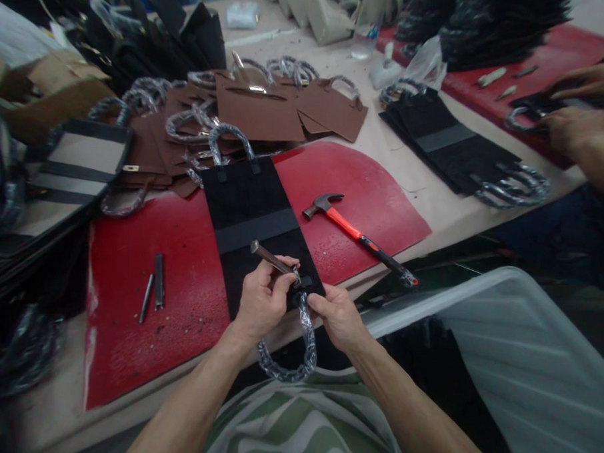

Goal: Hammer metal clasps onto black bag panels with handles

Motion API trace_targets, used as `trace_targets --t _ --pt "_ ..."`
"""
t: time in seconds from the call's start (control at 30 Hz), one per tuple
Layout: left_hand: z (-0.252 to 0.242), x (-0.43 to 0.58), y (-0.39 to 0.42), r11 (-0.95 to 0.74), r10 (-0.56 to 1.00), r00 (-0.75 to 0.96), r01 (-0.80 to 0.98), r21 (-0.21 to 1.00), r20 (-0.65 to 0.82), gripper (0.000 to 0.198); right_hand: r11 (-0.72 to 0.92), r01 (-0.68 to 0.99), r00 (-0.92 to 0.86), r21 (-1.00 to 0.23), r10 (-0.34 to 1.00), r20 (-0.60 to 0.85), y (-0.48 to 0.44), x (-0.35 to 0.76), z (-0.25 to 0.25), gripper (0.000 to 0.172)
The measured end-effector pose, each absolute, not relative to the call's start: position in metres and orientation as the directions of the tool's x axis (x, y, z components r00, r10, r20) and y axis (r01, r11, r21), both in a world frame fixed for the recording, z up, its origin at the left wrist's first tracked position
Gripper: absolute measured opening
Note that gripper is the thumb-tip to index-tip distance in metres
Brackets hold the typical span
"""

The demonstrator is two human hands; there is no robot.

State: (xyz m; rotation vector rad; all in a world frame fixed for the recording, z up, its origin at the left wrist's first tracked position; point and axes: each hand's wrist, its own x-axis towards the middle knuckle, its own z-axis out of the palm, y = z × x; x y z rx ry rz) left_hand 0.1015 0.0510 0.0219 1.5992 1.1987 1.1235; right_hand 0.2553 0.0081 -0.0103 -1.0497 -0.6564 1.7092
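Observation:
A black bag panel (253, 201) with plastic-wrapped handles at both ends lies over the red mat in front of me. My left hand (266, 292) is closed round a metal punch-like tool (271, 255), its lower end at the tab of the near handle (304, 340). With thumb and fingers, my right hand (341, 315) pinches the panel's near right corner beside that handle. A claw hammer (359, 236) with an orange and black grip rests to the right of the panel. Two slim metal tools, a thick one (159, 280) and a thin one (147, 298), lie on the left.
Brown bag panels (259, 111) with wrapped handles are heaped behind the red mat (141, 353). More black panels (446, 142) lie at the right, near another person's hands (580, 112). A pale plastic bin (527, 343) stands below the table edge on my right.

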Motion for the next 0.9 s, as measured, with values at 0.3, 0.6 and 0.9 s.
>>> trace_targets --t 0.3,0.6,0.9 --pt "0.009 0.107 0.054 -0.389 0.921 0.203 0.403 0.828 0.333 0.018 -0.52 -0.125 -0.007 -0.845 0.852 -0.524 0.01 0.255 -0.002 0.022" --pt "-0.001 0.111 0.055 -0.426 0.904 0.249 0.456 0.781 0.347 0.02 -0.477 0.07 0.068 -0.876 0.878 -0.473 0.005 0.255 0.002 0.021" --pt "-0.008 0.112 0.052 -0.51 0.859 0.307 0.448 0.734 0.409 0.021 0.029 0.702 0.012 -0.712 0.999 0.053 0.0 0.292 0.014 0.019"
